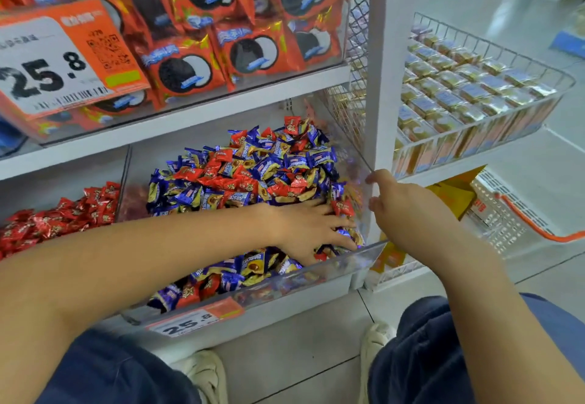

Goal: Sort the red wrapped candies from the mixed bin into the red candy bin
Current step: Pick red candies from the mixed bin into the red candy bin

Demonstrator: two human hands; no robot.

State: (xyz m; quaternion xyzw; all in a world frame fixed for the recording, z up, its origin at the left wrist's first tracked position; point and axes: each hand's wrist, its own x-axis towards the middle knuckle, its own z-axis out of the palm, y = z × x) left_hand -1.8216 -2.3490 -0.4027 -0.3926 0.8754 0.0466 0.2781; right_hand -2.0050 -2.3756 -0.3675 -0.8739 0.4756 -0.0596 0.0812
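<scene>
We see the left hand (308, 229) deep in the mixed bin (316, 272), at its right front corner. Its fingers (335, 224) are spread, lightly bent, lying on the candy pile (253, 169) of red and blue wraps; fingertips are among the wraps near a red candy (345, 207). Whether they actually pinch one, we cannot tell.

Right hand (402, 210) is outside the bin, at its clear right wall (354, 156). Fingers curled, thumb and forefinger at the wall's top edge; it appears to grip that edge, nothing else in hand.

Red candy bin (122, 182) is just left of the mixed bin, past a clear divider, with red wraps (57, 216) heaped in it.

Cookie packs (202, 23) on the shelf above; a wire basket (493, 64) of gold boxes to the right.
</scene>
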